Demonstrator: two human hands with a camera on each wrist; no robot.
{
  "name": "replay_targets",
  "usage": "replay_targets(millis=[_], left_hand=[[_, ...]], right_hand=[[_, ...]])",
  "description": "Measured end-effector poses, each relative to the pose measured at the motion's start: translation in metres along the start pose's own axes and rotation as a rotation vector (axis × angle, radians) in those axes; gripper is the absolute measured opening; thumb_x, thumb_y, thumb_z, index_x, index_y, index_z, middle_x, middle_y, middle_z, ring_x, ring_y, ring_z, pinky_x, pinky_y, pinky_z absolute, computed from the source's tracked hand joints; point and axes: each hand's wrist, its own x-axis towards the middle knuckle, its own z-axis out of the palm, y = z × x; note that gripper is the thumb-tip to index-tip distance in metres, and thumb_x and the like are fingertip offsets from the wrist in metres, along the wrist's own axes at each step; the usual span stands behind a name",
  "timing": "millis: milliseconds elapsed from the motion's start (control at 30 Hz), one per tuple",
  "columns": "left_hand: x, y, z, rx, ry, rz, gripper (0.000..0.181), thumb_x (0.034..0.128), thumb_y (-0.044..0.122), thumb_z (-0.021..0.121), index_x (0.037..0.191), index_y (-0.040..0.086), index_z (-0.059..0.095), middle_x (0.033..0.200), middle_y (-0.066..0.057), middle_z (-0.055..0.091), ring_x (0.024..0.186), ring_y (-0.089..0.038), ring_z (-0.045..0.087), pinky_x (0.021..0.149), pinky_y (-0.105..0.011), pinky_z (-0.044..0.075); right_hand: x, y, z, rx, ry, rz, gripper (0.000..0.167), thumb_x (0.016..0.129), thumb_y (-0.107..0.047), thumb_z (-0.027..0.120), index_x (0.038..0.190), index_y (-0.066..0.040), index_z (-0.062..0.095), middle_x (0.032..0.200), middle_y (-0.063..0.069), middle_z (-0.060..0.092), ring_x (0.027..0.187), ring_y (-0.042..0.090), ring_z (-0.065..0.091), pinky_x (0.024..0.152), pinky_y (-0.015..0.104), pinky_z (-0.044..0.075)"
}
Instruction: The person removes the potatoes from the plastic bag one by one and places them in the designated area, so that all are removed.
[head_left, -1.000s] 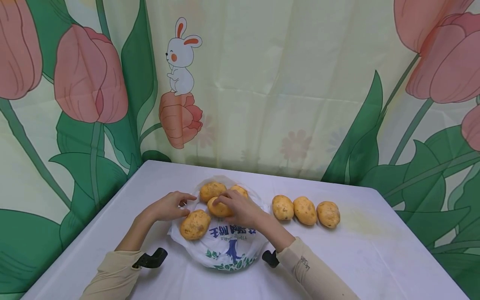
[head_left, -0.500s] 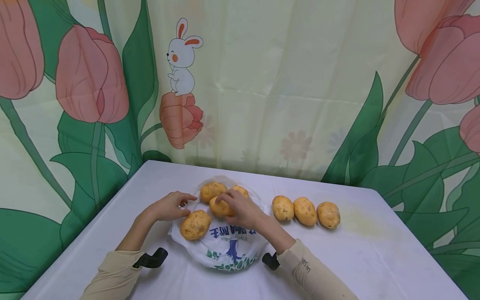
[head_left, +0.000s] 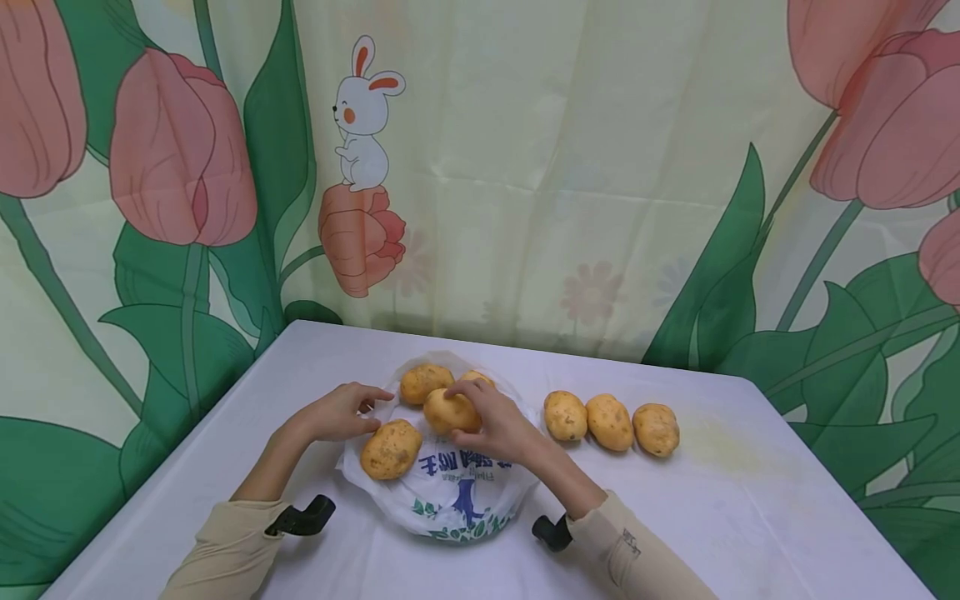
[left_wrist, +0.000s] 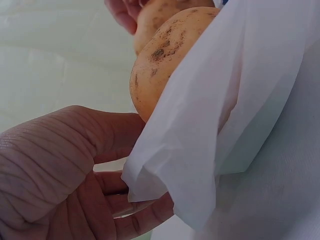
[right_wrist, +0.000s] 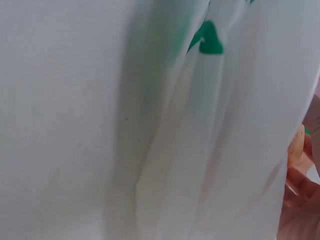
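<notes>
In the head view my right hand grips a potato, thumb on the near side and fingers over the top, above a white plastic bag with blue and green print. My left hand holds the bag's left rim; the left wrist view shows the bag's edge at its curled fingers, partly hiding them. Close to that thumb lies a potato on the bag. Two more potatoes rest at the bag's far side: one on the left, another mostly hidden behind my right hand.
To the bag's right, three potatoes stand in a row on the white-covered table: a left one, a middle one and a right one. A tulip-and-rabbit curtain hangs behind. Black wrist cameras jut from both sleeves.
My right hand has shifted slightly right with its potato, which shows more of its surface now. The left hand and the other potatoes have stayed put.
</notes>
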Motion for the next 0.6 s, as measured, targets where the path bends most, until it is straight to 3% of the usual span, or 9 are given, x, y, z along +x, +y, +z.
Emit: replay_targets(millis=[233, 467, 600], left_hand=[[0.0, 0.002, 0.001, -0.003, 0.002, -0.001, 0.048, 0.0914, 0.007, 0.072, 0.137, -0.004, 0.061, 0.124, -0.019, 0.066, 0.106, -0.028, 0.059, 0.095, -0.048, 0.055], [-0.001, 0.002, 0.001, -0.001, 0.006, 0.002, 0.047, 0.0915, 0.006, 0.071, 0.136, -0.004, 0.061, 0.123, -0.019, 0.066, 0.105, -0.029, 0.059, 0.094, -0.048, 0.055], [-0.001, 0.003, 0.0, -0.005, 0.005, -0.01, 0.048, 0.0914, 0.007, 0.072, 0.137, -0.004, 0.061, 0.122, -0.019, 0.066, 0.105, -0.028, 0.059, 0.093, -0.047, 0.056]], right_hand=[[-0.01, -0.002, -0.002, 0.063, 0.056, 0.0, 0.052, 0.089, -0.017, 0.077, 0.136, -0.012, 0.055, 0.141, 0.008, 0.057, 0.121, 0.022, 0.059, 0.1, 0.044, 0.052], [-0.021, -0.004, -0.004, 0.137, 0.114, 0.034, 0.054, 0.089, -0.018, 0.078, 0.137, -0.012, 0.054, 0.138, 0.007, 0.057, 0.111, 0.023, 0.062, 0.08, 0.03, 0.057], [-0.027, -0.004, -0.005, 0.174, 0.133, 0.068, 0.054, 0.089, -0.017, 0.078, 0.137, -0.012, 0.054, 0.138, 0.005, 0.058, 0.11, 0.022, 0.063, 0.079, 0.027, 0.058]])
